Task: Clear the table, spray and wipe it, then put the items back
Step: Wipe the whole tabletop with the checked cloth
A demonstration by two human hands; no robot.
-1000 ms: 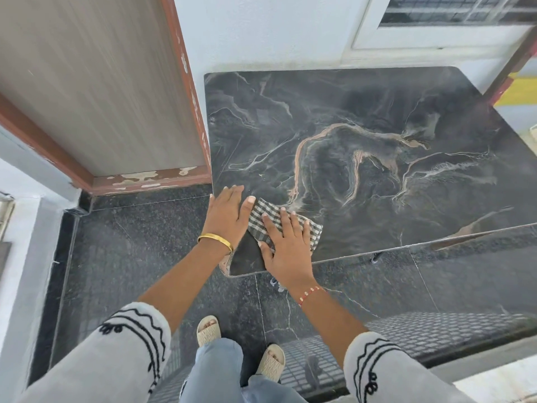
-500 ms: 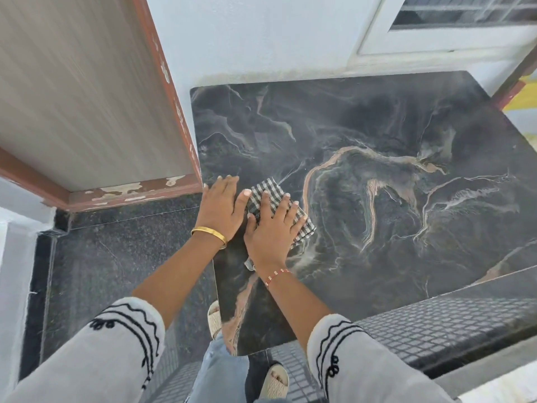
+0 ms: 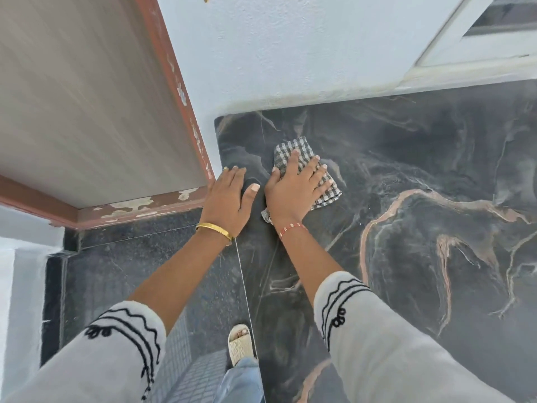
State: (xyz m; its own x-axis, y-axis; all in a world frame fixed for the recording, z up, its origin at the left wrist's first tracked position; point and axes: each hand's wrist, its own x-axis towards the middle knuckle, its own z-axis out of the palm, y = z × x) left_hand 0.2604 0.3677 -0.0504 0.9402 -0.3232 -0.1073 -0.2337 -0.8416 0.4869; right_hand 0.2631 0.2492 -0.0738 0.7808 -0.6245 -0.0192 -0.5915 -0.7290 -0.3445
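honestly, right hand [image 3: 293, 189] with fingers spread pins the cloth [image 3: 308, 173]; left hand [image 3: 228, 199], fingers together, braces the table [image 3: 436, 175] edge at 9 o'clock. risk: cloth bunches, skips the far corner.

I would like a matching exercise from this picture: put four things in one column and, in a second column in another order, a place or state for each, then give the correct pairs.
Column 1
1. checked cloth
2. left hand
3. gold bangle
4. sandal

Column 2
A. on the floor beside the table
B. flat on the table's left edge
C. pressed under the right hand
D. round the left wrist

Pairs: 1-C, 2-B, 3-D, 4-A
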